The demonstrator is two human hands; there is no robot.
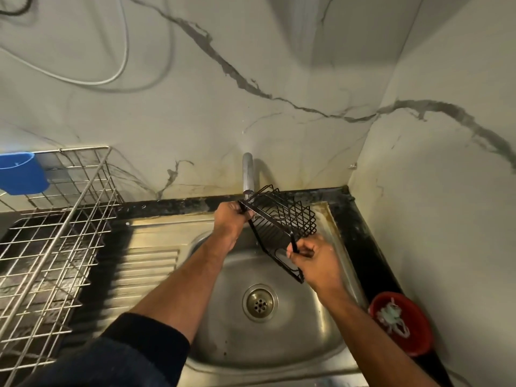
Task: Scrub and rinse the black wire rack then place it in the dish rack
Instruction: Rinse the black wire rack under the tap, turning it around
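Gripping the black wire rack (282,219) under the tap (248,174), left hand (231,219) and right hand (312,258) both closed on its frame; best to turn it slowly over the sink (279,344).

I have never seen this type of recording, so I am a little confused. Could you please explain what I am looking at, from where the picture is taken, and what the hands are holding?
There is no machine here. A person wears one camera on the head, and it looks forward and down, so the two arms you see reaching into the picture are that person's own.

Below them is a steel sink with a round drain and a tap at the back wall. Both hands hold a black wire rack tilted over the basin, just beneath the tap: the left hand grips its far end, the right hand its near end.

On the left stands a large metal dish rack with a blue cup hanging on its rim. On the right counter sits a red bowl with some pale scraps in it.
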